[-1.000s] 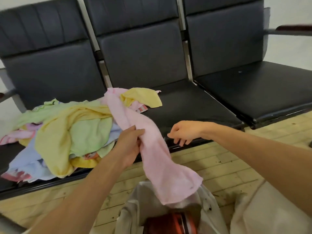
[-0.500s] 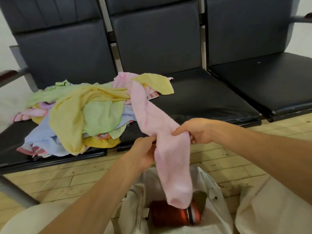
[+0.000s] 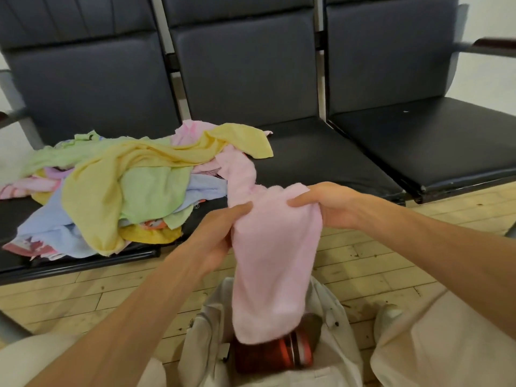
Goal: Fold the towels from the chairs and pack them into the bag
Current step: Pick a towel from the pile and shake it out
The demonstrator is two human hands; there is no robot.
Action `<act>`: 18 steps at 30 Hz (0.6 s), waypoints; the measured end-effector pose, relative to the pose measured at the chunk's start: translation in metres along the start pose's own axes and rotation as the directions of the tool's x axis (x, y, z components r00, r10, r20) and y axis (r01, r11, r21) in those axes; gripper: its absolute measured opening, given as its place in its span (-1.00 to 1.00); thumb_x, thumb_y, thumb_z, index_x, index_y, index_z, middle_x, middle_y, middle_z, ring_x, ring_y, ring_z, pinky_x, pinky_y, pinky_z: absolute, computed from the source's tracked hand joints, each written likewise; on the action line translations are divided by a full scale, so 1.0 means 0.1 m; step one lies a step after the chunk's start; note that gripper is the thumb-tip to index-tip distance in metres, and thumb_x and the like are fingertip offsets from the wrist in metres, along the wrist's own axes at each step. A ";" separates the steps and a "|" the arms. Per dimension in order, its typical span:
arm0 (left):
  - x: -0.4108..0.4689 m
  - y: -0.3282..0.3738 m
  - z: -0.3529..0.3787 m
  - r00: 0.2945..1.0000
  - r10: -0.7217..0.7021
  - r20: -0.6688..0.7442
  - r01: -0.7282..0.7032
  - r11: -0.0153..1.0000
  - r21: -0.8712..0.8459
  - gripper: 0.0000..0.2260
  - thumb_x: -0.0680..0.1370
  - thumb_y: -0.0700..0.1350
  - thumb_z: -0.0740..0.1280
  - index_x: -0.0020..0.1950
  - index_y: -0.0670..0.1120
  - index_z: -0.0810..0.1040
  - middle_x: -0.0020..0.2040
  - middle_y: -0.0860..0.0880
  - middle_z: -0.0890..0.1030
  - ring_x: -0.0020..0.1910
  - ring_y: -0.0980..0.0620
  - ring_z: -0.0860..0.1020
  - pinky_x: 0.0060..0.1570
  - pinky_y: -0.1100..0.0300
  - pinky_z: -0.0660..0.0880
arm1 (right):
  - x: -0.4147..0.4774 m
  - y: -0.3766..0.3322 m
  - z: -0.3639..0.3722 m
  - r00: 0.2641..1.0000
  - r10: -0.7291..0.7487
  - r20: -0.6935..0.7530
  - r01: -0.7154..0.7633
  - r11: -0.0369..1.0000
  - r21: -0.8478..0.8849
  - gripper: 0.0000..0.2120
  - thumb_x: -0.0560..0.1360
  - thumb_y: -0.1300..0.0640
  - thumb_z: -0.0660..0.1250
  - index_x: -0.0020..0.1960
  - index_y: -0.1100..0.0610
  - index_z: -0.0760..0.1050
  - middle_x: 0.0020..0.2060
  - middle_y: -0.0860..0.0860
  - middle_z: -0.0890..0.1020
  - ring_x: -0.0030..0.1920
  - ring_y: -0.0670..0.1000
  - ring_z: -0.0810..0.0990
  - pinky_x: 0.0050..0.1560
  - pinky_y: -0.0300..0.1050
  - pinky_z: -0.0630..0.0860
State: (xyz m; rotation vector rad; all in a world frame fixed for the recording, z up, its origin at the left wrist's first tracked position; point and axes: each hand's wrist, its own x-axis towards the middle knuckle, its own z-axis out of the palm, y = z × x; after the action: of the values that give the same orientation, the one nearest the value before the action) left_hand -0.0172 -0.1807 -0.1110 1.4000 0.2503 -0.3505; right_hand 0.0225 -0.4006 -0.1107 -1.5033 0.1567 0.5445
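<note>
**Desk:** What do the hands have hold of?

**Photographer:** A person's left hand (image 3: 219, 236) and right hand (image 3: 326, 205) both grip one pink towel (image 3: 276, 261) in front of a row of black padded chairs (image 3: 245, 79). Each hand pinches the upper part of the cloth between thumb and curled fingers. The two hands are near each other, with a band of towel stretched between them.

**Desk:** Where does the towel lie?

**Photographer:** Its far end trails back from the left hand onto the middle seat (image 3: 312, 157), where it meets the pile of towels (image 3: 145, 191). The rest hangs down from the hands, over the open mouth of a cream fabric bag (image 3: 335, 328). The bag stands on the wooden floor (image 3: 377, 263) between the person's pale trouser legs (image 3: 446, 344).

**Desk:** Does it reach into the bag?

**Photographer:** The lower end hangs in front of a red and orange item (image 3: 290, 356) inside the bag. Whether the cloth touches it I cannot tell, since the hem is blurred.

**Desk:** And the pile?

**Photographer:** Yellow, green, blue, pink and purple towels lie heaped and unfolded across the left seat (image 3: 16, 216), spilling onto the middle one. A yellow towel (image 3: 92, 196) drapes over the top, one corner just beside the pink towel's far end. The right seat (image 3: 432, 141) sits well apart from the pile.
</note>
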 end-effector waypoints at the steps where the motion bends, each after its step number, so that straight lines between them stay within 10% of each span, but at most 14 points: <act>1: 0.00 0.02 0.00 1.000 0.026 -0.017 -0.027 1.000 -0.004 -0.83 0.53 -0.10 0.37 0.11 -0.09 0.62 0.03 -0.02 0.70 0.05 0.00 0.62 0.09 0.09 0.51 | -0.01 0.00 -0.04 1.000 0.005 -0.003 -0.006 0.999 -0.045 -0.65 0.40 0.29 0.49 0.18 0.26 0.58 0.09 0.12 0.68 0.11 0.14 0.65 0.07 0.05 0.60; 5: 0.01 0.05 -0.07 0.980 0.181 -0.081 -0.155 0.956 0.250 -0.74 0.52 -0.09 0.39 0.20 -0.08 0.58 0.08 0.00 0.67 0.07 -0.02 0.61 0.05 0.08 0.54 | -0.03 0.01 -0.21 0.995 0.056 -0.082 -0.078 0.948 -0.309 -0.61 0.30 0.24 0.58 0.11 0.24 0.63 0.05 0.09 0.69 0.09 0.10 0.64 0.00 -0.02 0.61; 10: -0.05 0.11 -0.11 0.998 0.050 0.025 -0.055 0.958 0.280 -0.75 0.54 -0.13 0.31 0.17 -0.19 0.58 0.08 -0.10 0.67 0.11 -0.11 0.60 0.19 -0.03 0.47 | -0.11 0.05 -0.30 0.983 0.099 -0.155 -0.174 0.773 -0.610 -0.65 0.35 0.14 0.57 0.06 0.24 0.60 0.00 0.10 0.68 0.03 0.12 0.65 0.05 0.02 0.61; 18: -0.11 0.32 -0.25 0.997 0.001 0.083 -0.001 1.000 -0.003 -0.68 0.55 -0.26 0.18 0.28 -0.24 0.50 0.03 -0.14 0.66 -0.12 -0.01 0.61 -0.11 0.14 0.56 | -0.20 -0.25 -0.31 0.972 -0.220 -0.081 0.204 0.965 -0.167 -0.72 0.55 0.11 0.36 0.19 0.25 0.56 0.10 0.10 0.67 0.14 0.07 0.64 0.20 -0.01 0.55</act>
State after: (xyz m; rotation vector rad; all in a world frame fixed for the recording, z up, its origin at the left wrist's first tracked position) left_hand -0.0145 -0.1508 -0.0815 1.3789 0.1820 -0.4061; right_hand 0.0229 -0.4349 -0.0825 -1.6791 0.0280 0.3158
